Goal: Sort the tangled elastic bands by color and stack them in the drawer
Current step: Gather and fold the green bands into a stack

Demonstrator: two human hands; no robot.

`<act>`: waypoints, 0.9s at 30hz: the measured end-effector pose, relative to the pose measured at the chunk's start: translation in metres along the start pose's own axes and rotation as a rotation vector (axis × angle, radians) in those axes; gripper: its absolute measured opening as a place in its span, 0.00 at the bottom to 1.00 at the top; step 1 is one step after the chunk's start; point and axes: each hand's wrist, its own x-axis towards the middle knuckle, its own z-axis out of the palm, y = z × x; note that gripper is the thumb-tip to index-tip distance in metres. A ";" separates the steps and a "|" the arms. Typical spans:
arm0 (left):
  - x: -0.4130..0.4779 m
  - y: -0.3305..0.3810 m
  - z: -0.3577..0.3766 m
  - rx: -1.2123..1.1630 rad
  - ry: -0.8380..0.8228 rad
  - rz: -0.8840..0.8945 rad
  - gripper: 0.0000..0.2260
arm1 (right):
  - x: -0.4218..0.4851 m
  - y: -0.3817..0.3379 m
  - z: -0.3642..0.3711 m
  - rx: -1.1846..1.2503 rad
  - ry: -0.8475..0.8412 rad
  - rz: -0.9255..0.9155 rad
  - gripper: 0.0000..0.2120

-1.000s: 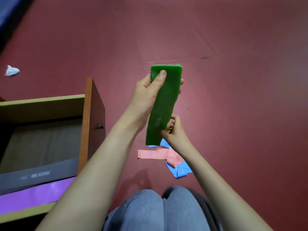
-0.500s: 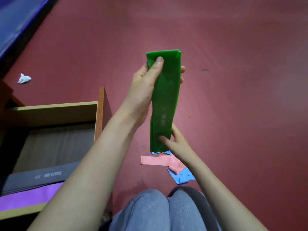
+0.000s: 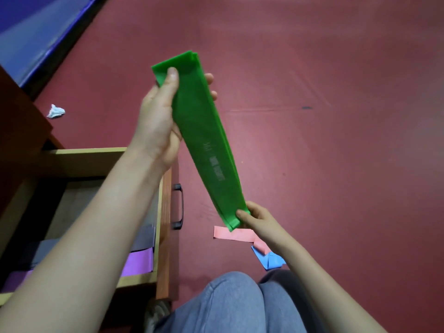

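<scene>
I hold a flat green elastic band stretched out in the air over the red floor. My left hand grips its far end, thumb on top. My right hand pinches its near end. Below it on the floor lie a pink band and a blue band, partly hidden by my right forearm. The open wooden drawer sits at the left. Inside it lie a grey band and a purple band, partly covered by my left forearm.
A crumpled white scrap lies on the floor beyond the drawer. A blue mat fills the top left corner. The drawer's black handle faces the bands. My knees in blue jeans are at the bottom.
The green band has been pulled longer and now slants from upper left to lower right. My right hand has moved right and down with its near end. The view has shifted left.
</scene>
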 end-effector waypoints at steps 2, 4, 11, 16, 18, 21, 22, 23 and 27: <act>0.003 0.004 -0.021 -0.035 0.069 0.015 0.15 | -0.001 -0.001 -0.002 0.069 0.000 -0.001 0.09; 0.003 0.005 -0.049 -0.082 0.169 0.024 0.15 | 0.002 -0.005 -0.002 0.169 0.009 -0.003 0.10; -0.020 -0.012 -0.156 -0.258 0.635 0.024 0.10 | 0.027 -0.042 0.015 0.284 0.130 0.045 0.09; -0.048 -0.027 -0.221 -0.294 0.843 -0.148 0.09 | 0.042 -0.063 0.040 0.200 0.104 0.102 0.07; -0.058 -0.028 -0.234 -0.307 0.934 -0.231 0.07 | 0.048 -0.068 0.051 0.147 0.098 0.113 0.06; -0.067 -0.034 -0.257 -0.243 1.035 -0.336 0.07 | 0.055 -0.072 0.066 0.087 0.093 0.121 0.10; -0.069 -0.036 -0.264 -0.230 1.054 -0.353 0.05 | 0.057 -0.074 0.071 0.066 0.094 0.123 0.10; -0.070 -0.038 -0.272 -0.199 1.078 -0.356 0.06 | 0.060 -0.076 0.078 0.048 0.093 0.127 0.10; -0.069 -0.032 -0.290 -0.051 1.139 -0.352 0.16 | 0.072 -0.087 0.104 -0.051 0.068 0.134 0.11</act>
